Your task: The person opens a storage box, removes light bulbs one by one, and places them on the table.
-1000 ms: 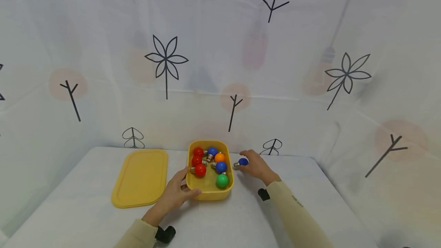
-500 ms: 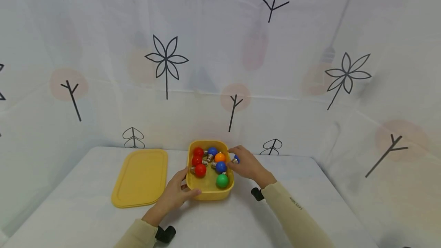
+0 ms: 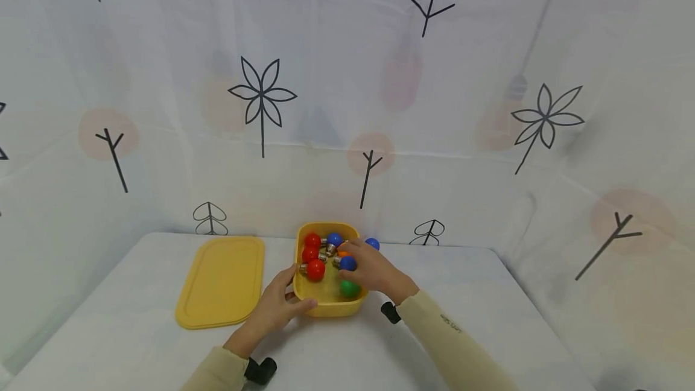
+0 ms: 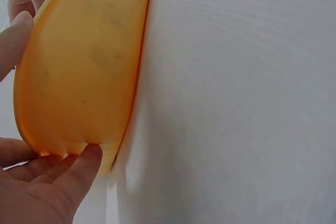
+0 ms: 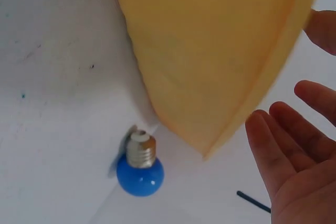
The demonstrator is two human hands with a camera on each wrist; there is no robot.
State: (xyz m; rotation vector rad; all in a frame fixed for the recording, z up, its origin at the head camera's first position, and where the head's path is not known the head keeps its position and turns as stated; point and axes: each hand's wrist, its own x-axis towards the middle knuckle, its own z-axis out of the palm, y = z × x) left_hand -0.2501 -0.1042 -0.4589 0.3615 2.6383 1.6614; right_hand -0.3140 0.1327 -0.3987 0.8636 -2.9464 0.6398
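Note:
A yellow plastic container (image 3: 326, 309) stands on the table with several red, blue, orange and green light bulbs inside. My left hand (image 3: 274, 306) holds its left side, the thumb at the near rim and the fingers pressed on the wall, as the left wrist view shows. My right hand (image 3: 374, 267) reaches over the right rim, its fingertips above the orange bulb (image 3: 343, 253) and a blue bulb (image 3: 347, 263). It partly covers the green bulb (image 3: 349, 288). In the right wrist view its fingers are spread and relaxed. Another blue bulb (image 5: 140, 177) lies outside, beyond the container's right side.
A flat yellow lid (image 3: 222, 282) lies on the white table (image 3: 136, 312) left of the container. Behind the table hangs a white cloth (image 3: 315, 180) with black plant drawings. Red bulbs (image 3: 315, 270) line the container's left side.
My right hand has moved left from beside the container to over its inside. The outer blue bulb, earlier at that hand, now lies slightly farther back. The left hand stays in place.

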